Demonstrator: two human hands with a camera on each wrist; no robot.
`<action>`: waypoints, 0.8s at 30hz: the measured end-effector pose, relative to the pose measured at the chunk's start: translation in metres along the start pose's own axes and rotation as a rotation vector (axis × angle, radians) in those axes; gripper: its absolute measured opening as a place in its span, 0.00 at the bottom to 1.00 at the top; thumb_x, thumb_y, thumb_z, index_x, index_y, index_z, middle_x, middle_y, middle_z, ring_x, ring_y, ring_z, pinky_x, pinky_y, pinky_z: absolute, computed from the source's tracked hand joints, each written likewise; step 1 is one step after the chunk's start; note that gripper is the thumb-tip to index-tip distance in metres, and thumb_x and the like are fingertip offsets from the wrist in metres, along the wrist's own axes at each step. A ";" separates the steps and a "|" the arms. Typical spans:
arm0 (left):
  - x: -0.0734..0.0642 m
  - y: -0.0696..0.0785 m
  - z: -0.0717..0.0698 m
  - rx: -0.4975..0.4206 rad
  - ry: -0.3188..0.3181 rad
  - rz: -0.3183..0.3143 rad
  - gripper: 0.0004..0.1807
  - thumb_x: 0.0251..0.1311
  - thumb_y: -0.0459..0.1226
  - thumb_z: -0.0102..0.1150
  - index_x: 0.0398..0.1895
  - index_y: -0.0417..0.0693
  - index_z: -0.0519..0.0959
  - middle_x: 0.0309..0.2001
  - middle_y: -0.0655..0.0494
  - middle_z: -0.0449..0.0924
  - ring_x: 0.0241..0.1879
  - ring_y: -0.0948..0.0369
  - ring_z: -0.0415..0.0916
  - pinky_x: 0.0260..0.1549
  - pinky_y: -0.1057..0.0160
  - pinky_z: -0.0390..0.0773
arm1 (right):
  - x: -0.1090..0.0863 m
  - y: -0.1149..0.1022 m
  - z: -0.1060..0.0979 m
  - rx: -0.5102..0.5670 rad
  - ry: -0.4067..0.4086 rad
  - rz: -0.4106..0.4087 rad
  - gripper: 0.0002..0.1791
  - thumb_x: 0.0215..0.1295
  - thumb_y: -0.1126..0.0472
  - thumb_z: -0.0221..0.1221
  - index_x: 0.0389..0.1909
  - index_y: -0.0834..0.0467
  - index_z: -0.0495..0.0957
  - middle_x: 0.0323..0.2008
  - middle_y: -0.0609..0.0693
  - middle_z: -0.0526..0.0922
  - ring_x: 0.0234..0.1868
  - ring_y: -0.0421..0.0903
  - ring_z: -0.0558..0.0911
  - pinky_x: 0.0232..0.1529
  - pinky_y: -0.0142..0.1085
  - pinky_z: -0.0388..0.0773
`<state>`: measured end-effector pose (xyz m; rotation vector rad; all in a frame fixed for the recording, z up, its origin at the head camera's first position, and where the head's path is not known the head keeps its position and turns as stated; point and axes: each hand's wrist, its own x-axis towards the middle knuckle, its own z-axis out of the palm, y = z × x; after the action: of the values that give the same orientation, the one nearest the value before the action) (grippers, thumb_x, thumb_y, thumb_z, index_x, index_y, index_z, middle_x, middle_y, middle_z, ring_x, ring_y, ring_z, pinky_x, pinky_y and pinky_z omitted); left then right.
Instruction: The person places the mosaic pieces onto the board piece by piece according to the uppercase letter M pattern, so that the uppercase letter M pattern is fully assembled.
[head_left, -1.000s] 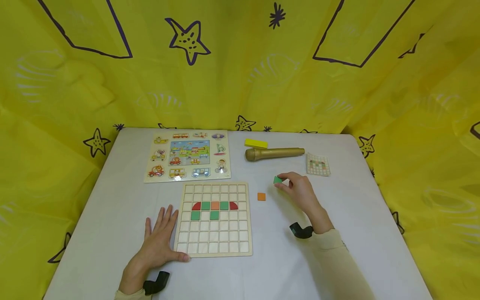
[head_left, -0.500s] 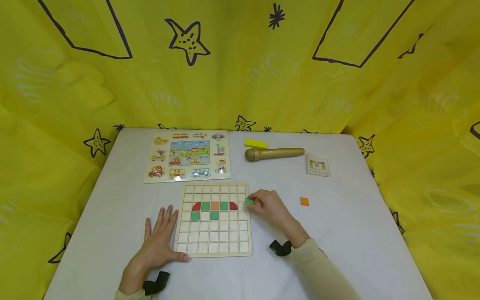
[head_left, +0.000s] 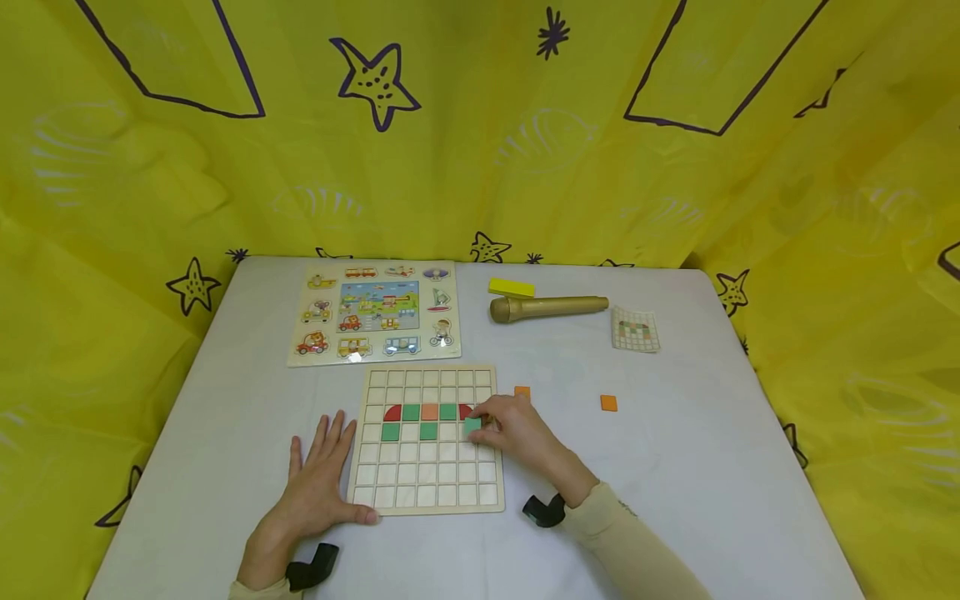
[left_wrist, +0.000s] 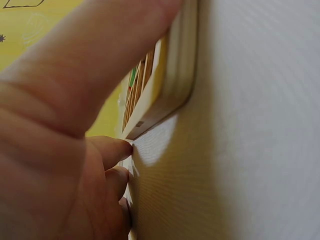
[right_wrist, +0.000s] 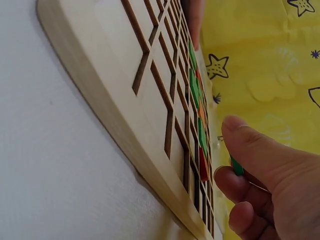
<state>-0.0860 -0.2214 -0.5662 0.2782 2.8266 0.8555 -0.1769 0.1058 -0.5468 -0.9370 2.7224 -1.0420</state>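
A wooden grid board lies on the white table. Set in its cells are a row of green, orange and red tiles, with two green square tiles in the row below. Between thumb and fingertips my right hand pinches another green square tile, just over the board's right part. In the right wrist view that green tile is mostly covered by the fingers. My left hand lies spread along the board's left side, its thumb touching the lower left corner.
Two orange square tiles lie right of the board. Behind it are a vehicle picture puzzle, a gold microphone and a yellow block. A pattern card sits at the right. Yellow cloth surrounds the table.
My right hand has carried the green tile leftward from the table's right side to over the board, and slightly nearer me. My left hand has stayed put.
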 end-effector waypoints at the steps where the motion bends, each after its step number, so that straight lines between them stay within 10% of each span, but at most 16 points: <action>1: 0.000 0.000 0.000 0.000 0.000 0.000 0.79 0.20 0.71 0.73 0.75 0.34 0.50 0.76 0.36 0.38 0.74 0.43 0.25 0.61 0.38 0.16 | 0.000 -0.001 0.001 -0.003 -0.001 -0.003 0.16 0.51 0.54 0.74 0.40 0.56 0.86 0.32 0.41 0.82 0.30 0.38 0.75 0.36 0.32 0.72; 24: 0.000 0.001 0.000 0.006 0.007 0.014 0.79 0.19 0.69 0.75 0.75 0.33 0.51 0.76 0.35 0.39 0.74 0.42 0.27 0.61 0.36 0.17 | 0.003 0.003 0.012 -0.090 -0.005 -0.046 0.16 0.51 0.51 0.73 0.38 0.55 0.86 0.24 0.34 0.71 0.26 0.34 0.71 0.35 0.34 0.64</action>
<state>-0.0857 -0.2208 -0.5656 0.2968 2.8374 0.8521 -0.1771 0.0987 -0.5577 -1.0187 2.7773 -0.9306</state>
